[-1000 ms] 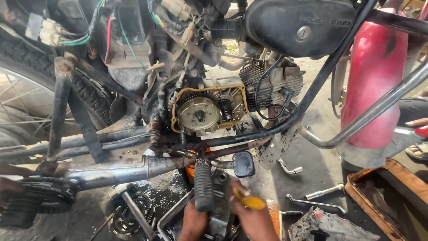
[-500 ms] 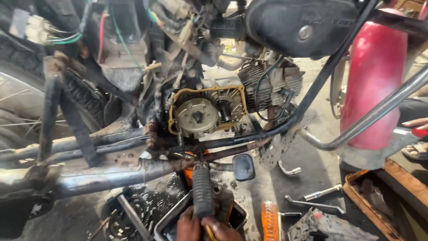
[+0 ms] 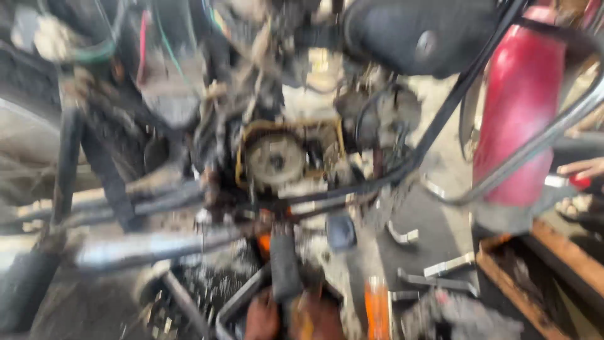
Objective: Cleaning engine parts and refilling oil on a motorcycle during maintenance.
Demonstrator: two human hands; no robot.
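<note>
1. Both hands, left hand [image 3: 263, 318] and right hand [image 3: 318, 320], sit together at the base of the black rubber footpeg [image 3: 284, 267] under the engine [image 3: 277, 157].
2. Blur hides whether either hand is closed on it.
3. The footpeg looks stiff, heavy and greasy, best held by its ribbed rubber.

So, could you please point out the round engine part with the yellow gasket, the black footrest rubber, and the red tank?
round engine part [image 3: 275, 158], head view, on its metal face.
black footrest rubber [image 3: 284, 264], head view, middle of its ribbed grip.
red tank [image 3: 519, 107], head view, on its side wall.
</note>
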